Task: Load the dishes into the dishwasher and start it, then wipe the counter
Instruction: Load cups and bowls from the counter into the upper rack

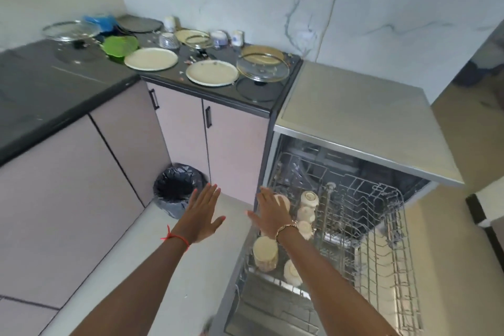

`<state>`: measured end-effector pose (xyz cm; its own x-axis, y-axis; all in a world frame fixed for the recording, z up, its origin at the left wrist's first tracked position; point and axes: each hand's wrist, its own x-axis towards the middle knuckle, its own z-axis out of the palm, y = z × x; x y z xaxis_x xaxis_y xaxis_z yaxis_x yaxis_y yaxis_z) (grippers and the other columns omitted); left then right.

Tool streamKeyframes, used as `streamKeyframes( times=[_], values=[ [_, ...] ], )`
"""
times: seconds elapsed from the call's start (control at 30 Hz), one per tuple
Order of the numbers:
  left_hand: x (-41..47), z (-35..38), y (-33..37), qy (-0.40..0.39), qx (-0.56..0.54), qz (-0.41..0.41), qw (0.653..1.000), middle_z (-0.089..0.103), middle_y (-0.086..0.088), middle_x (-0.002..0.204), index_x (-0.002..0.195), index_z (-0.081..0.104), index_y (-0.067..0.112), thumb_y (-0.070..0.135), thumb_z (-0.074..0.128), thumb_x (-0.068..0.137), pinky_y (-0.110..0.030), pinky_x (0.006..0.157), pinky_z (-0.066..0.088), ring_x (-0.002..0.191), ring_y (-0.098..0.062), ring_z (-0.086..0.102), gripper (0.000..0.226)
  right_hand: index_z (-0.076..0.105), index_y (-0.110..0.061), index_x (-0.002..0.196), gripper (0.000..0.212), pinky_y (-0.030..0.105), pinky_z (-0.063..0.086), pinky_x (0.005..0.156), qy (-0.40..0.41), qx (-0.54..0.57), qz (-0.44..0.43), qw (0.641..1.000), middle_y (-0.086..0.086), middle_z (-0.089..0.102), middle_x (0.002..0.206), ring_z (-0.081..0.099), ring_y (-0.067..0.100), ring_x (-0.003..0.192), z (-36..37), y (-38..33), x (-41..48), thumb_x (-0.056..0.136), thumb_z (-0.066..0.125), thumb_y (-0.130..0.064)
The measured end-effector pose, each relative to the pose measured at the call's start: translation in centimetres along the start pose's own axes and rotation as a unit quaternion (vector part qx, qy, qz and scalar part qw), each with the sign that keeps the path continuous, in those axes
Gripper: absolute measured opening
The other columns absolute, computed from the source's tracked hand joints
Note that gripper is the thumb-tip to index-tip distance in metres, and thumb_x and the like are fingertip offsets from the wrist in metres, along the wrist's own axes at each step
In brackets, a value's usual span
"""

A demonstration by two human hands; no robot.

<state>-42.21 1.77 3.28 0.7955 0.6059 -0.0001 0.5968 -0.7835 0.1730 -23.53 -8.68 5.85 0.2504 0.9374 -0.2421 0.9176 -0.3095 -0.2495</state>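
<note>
The dishwasher (354, 123) fills the frame from 3 to 5 o'clock: a grey-steel machine with a flat matte top, butted against the right end of the dark worktop (54, 84). Its door hangs open. A grey wire rack (381, 226) is drawn out towards the person, its long axis running from the machine's dark mouth at 1 o'clock down to 5 o'clock.

Cream cups sit along the rack's left side. One (265, 252) stands base up, and another (309, 199) tilts with its base towards the camera. The right half of the rack shows only bare tines.

Both hands are spread flat, fingers straight, palms down, gripping nothing. The left hand (203, 213) hovers over the pale floor at 6 o'clock, fingers pointing to 1 o'clock, with a red thread (177, 237) at the wrist. The right hand (272, 213), with a gold bracelet (286, 228), is over the rack's left edge and covers part of a cup. Whether it touches that cup I cannot tell.

Unloaded dishes lie on the worktop at 11 to 12 o'clock:
- Two cream plates (150, 58) (212, 72) lie flat.
- A glass lid (262, 67) rests knob-down at the right end.
- A green bowl (120, 45) sits to the left of the plates.
- Patterned bowls (167, 39) and small cups (237, 37) stand near the marble wall.
- Crumbs lie scattered between them.

A black-lined bin (177, 189) stands on the floor in the cabinet corner, just beyond the left hand.
</note>
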Motion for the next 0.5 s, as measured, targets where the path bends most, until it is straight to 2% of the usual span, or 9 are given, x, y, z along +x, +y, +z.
streamKeyframes(
  times=[0.1,0.17,0.27,0.33,0.4,0.43,0.5],
  values=[
    [-0.5,-1.2,-2.9,0.016,-0.001,-0.034,0.999,0.005,-0.008,0.157,0.149,0.011,0.005,0.057,0.024,0.091,-0.036,0.112,-0.013,0.144,-0.020,-0.008,0.080,0.018,-0.010,0.147,0.064,0.043,0.004,0.117,0.006,-0.023,-0.027,0.999,0.004,0.002,0.158,0.000,0.017,0.146,-0.5,-2.8,2.0,0.097,0.029,-0.049],
    [-0.2,-1.9,-5.4,0.017,-0.008,-0.054,0.998,0.014,-0.008,0.156,0.147,0.020,0.003,0.057,0.025,0.088,-0.039,0.113,-0.006,0.144,-0.021,0.002,0.080,0.018,-0.010,0.146,0.063,0.042,0.004,0.116,0.006,-0.024,-0.038,0.999,0.004,0.002,0.158,0.000,0.016,0.145,-0.8,-4.7,4.2,0.097,0.031,-0.048],
    [0.8,-3.0,-9.6,-0.027,0.002,-0.066,0.997,0.040,-0.013,0.145,0.136,0.043,-0.001,0.055,0.026,0.081,-0.050,0.110,0.021,0.136,-0.030,0.033,0.081,0.019,-0.010,0.146,0.062,0.042,0.003,0.117,0.007,-0.027,-0.048,0.998,0.004,0.003,0.158,-0.001,0.016,0.145,-1.3,-7.2,8.0,0.097,0.032,-0.046],
    [1.9,-3.9,-12.9,-0.052,0.018,-0.078,0.995,0.059,-0.012,0.128,0.122,0.059,0.000,0.052,0.033,0.078,-0.047,0.101,0.040,0.122,-0.027,0.053,0.073,0.018,-0.010,0.146,0.062,0.042,0.003,0.117,0.010,-0.028,-0.049,0.998,0.004,0.002,0.158,-0.001,0.016,0.145,-1.7,-9.1,11.0,0.097,0.032,-0.046],
    [3.2,-5.1,-16.2,-0.049,0.047,-0.088,0.994,0.059,-0.011,0.128,0.121,0.060,0.002,0.052,0.032,0.079,-0.044,0.103,0.037,0.121,-0.027,0.053,0.071,0.017,-0.010,0.147,0.062,0.041,0.001,0.117,0.012,-0.036,-0.044,0.998,0.004,0.001,0.158,-0.002,0.017,0.145,-2.2,-11.0,13.9,0.098,0.031,-0.046],
    [3.9,-5.7,-17.8,-0.049,0.038,-0.086,0.994,0.052,-0.012,0.136,0.129,0.053,0.001,0.052,0.031,0.082,-0.045,0.108,0.028,0.130,-0.029,0.045,0.073,0.016,-0.010,0.147,0.062,0.041,0.001,0.117,0.014,-0.046,-0.043,0.998,0.004,0.000,0.158,-0.003,0.017,0.145,-2.5,-12.0,15.3,0.098,0.030,-0.045],
    [5.4,-7.1,-20.9,-0.048,0.003,-0.082,0.995,0.024,-0.012,0.153,0.145,0.029,0.002,0.053,0.028,0.088,-0.042,0.113,0.002,0.144,-0.030,0.015,0.076,0.015,-0.010,0.148,0.062,0.041,0.000,0.117,0.017,-0.068,-0.045,0.997,0.005,0.000,0.158,-0.004,0.017,0.145,-3.2,-13.9,18.2,0.098,0.028,-0.045]
  ],
)
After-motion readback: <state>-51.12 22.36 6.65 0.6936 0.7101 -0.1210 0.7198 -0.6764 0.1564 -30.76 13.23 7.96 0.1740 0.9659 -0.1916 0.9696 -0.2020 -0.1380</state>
